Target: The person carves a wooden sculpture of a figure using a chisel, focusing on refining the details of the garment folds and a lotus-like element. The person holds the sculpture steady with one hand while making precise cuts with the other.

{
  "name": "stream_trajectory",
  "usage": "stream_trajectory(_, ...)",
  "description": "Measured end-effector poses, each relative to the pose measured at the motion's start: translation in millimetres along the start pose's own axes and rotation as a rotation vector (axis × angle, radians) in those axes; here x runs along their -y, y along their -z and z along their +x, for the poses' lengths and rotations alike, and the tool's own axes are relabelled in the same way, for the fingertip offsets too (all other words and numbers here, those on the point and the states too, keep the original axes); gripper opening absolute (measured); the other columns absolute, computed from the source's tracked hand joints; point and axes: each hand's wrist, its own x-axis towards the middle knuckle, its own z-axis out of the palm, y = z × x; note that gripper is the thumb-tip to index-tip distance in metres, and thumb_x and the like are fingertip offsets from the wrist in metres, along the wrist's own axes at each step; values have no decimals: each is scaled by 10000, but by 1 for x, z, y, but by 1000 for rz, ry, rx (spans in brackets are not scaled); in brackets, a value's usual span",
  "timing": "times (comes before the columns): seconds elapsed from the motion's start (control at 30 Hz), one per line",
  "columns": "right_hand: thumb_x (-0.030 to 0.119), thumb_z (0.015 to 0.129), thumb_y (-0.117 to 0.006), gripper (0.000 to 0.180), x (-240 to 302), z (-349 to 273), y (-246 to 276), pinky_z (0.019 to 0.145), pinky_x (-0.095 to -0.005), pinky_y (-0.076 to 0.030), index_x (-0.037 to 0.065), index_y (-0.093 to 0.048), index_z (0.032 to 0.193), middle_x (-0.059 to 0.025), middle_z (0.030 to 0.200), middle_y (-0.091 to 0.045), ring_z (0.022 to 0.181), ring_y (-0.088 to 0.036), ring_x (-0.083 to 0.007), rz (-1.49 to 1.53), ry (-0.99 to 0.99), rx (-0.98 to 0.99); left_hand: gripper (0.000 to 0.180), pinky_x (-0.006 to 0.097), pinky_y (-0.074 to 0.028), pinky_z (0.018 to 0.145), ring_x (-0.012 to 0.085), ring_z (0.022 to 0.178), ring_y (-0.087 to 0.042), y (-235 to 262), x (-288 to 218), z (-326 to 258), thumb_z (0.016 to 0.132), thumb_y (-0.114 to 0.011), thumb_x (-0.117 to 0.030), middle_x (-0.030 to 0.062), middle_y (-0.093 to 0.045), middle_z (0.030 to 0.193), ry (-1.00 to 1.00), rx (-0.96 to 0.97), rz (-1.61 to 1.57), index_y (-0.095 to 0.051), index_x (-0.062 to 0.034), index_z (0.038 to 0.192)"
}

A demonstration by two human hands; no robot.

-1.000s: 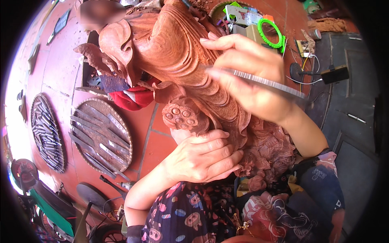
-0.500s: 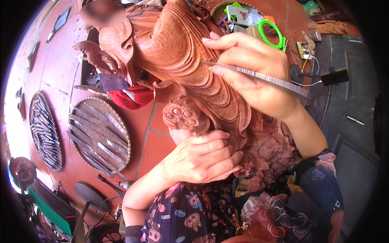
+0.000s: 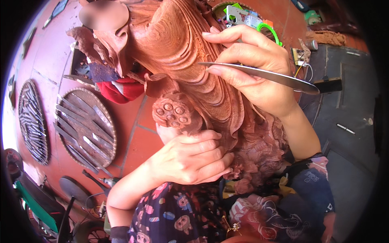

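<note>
1. Left hand closed round the carving just below its pod; hold unchanged.
2. Right hand, apart from the left, pinches a file between thumb and fingers, tip at the folds. Contact: cannot tell.
3. Carving lies between the hands and runs on beyond both.
4. File, striped and blurred a moment ago, now crisp; stroke seems slowed or paused, work probably staying on those folds.
5. Tray, left of left hand, shifted leftward in view; probably head movement.
</note>
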Motion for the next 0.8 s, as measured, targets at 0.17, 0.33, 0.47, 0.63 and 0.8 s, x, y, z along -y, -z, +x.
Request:
stream_trajectory(0.17, -23, 767, -826, 128, 5, -2, 0, 894, -333, -541, -22, -737, 858, -152, 1093, -712, 1077, -698, -247, -53, 61, 10, 206, 373, -570, 887, 211, 858, -705, -3, 0, 2, 839, -769, -144, 82, -728, 928, -1, -23, 19, -755, -25, 1007)
stream_trajectory(0.33, -16, 759, -839, 139, 7, 7, 2, 900, -340, -534, -18, -741, 857, -173, 1090, -708, 1065, -693, -246, -89, 93, 25, 198, 365, -565, 893, 209, 828, -694, -2, 0, -4, 865, -757, -181, 69, -718, 904, -8, -36, 68, -755, -35, 999)
stream_trajectory(0.47, -3, 767, -845, 139, 1, 10, 1, 938, -351, -520, -15, -751, 868, -165, 1038, -722, 1018, -686, -238, -87, 129, -7, 188, 361, -559, 899, 213, 817, -682, -3, -4, -3, 861, -754, -186, 54, -691, 859, 18, -57, 85, -758, -45, 985)
stream_trajectory(0.63, 13, 760, -861, 172, 11, 5, -1, 1011, -410, -521, -12, -757, 895, -143, 1025, -708, 1111, -657, -256, -110, 67, 59, 200, 359, -557, 906, 211, 822, -672, -3, -3, -4, 851, -755, -186, 46, -676, 836, -10, -45, 81, -755, -35, 982)
stream_trajectory(0.8, -9, 821, -814, 121, 1, 5, 6, 1009, -381, -502, -35, -722, 894, -198, 1203, -686, 1179, -652, -279, 18, -9, 16, 181, 355, -564, 933, 252, 965, -702, -5, -4, -4, 879, -708, -169, 93, -706, 955, -71, -109, 112, -720, -18, 977)
